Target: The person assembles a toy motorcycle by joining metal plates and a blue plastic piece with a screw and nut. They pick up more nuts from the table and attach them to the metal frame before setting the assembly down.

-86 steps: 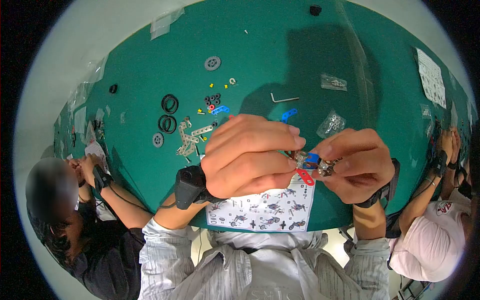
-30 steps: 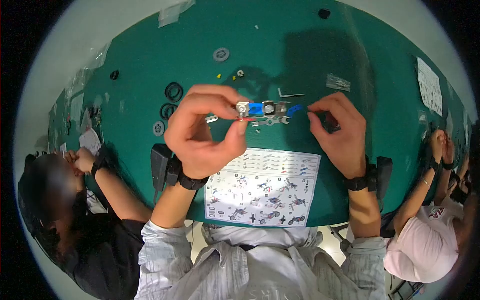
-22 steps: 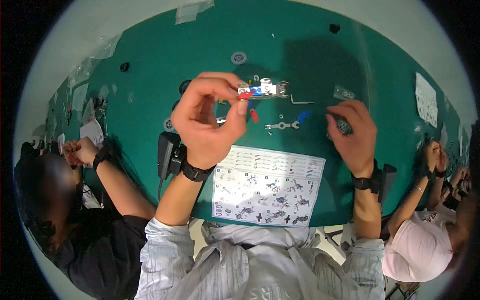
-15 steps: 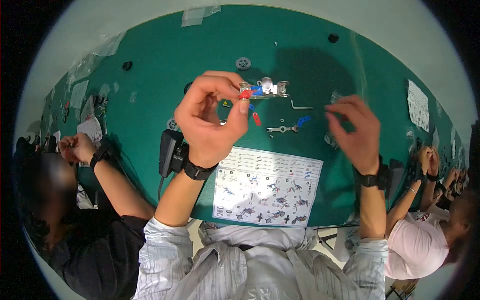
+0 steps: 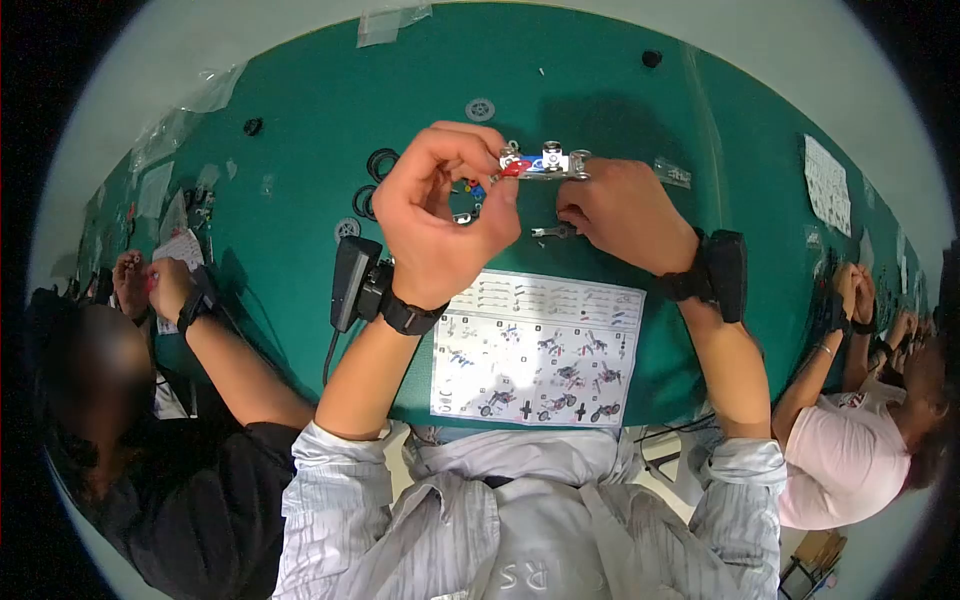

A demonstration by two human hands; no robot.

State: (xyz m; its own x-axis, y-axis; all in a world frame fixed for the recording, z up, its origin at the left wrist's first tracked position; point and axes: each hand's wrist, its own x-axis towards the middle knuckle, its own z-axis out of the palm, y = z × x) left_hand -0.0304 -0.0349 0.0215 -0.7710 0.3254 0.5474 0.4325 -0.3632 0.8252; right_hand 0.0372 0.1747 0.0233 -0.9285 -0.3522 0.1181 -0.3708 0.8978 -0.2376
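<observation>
One metal piece point(image 5: 548, 162): held above surface point(image 5: 300, 110)
Left hand point(image 5: 445, 225): grip pinching its left end
Right hand point(image 5: 622, 215): at its right end; cannot tell grip

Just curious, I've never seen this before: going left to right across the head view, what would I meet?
co-worker's hands → left hand → small metal assembly → right hand → printed sheet near the table's right edge
</observation>
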